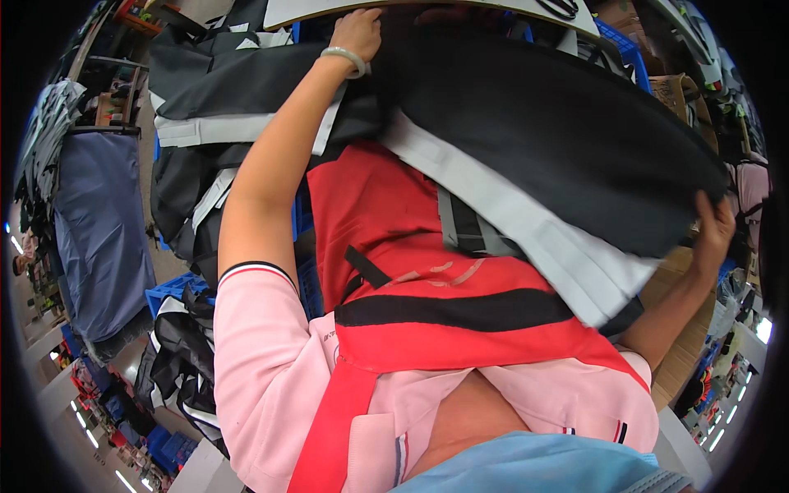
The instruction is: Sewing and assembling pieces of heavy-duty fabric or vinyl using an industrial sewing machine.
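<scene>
A large black fabric panel (534,131) with a white band (501,197) along its near edge stretches across the space in front of me, slightly blurred. At its far left end, my left hand (358,39) is closed on the dark cloth, its fingertips partly hidden. My right hand (717,226) pinches the panel's right end, with the thumb out of sight. Beneath the panel, my red apron (378,205) and a grey-and-black piece (468,226) are partly covered. Left of the panel lie more black fabric pieces (246,78) with white bands.
A pale tabletop edge (427,10) runs along the far side. Blue crates stand at the far right (625,49) and on the left (177,289). A tall stack draped in grey-blue cloth (100,230) stands at the left. Cardboard (678,329) is near my right arm.
</scene>
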The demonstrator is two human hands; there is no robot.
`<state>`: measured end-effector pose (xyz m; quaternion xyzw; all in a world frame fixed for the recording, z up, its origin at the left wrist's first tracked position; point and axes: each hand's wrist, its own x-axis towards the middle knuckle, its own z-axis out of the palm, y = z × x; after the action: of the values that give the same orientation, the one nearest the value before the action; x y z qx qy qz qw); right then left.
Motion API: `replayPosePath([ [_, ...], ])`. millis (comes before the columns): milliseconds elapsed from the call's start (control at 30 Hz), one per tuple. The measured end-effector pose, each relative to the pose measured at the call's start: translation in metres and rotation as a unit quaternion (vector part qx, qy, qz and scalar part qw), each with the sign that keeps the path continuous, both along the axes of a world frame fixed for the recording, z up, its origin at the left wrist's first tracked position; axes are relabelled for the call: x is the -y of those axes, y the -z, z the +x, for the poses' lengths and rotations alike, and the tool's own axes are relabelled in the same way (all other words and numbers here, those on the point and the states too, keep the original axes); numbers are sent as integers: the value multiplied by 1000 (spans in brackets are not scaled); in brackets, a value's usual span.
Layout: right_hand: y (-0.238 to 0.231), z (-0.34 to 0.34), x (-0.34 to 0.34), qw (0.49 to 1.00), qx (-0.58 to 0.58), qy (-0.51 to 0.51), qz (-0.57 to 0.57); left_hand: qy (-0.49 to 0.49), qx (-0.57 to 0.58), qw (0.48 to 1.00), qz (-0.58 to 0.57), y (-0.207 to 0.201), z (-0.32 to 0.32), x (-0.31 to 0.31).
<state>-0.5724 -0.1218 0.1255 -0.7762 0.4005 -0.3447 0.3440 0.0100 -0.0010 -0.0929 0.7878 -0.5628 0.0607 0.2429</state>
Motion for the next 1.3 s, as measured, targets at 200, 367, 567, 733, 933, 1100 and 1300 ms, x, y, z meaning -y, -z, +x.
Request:
replayPosePath([
  [200, -8, -106, 53, 990, 109, 52, 67, 85, -145, 968, 189, 7, -13, 14],
  [367, 72, -123, 116, 968, -151, 177, 94, 136, -282, 908, 280, -4, -29, -29],
  [567, 111, 59, 86, 975, -156, 33, -157, 167, -329, 886, 283, -38, -23, -56],
  [733, 145, 239, -8, 896, -213, -276, -274, 146, -370, 862, 314, -52, -28, -71],
  [933, 148, 275, -1, 877, -305, -302, -217, 165, -431, 840, 286, -59, -44, -97],
  [1100, 98, 223, -76, 728, -469, -489, -103, 250, -530, 756, 291, -72, -80, -119],
  [1300, 90, 244, 3, 785, -165, -495, 333, 383, -417, 777, 275, -107, -146, -152],
])
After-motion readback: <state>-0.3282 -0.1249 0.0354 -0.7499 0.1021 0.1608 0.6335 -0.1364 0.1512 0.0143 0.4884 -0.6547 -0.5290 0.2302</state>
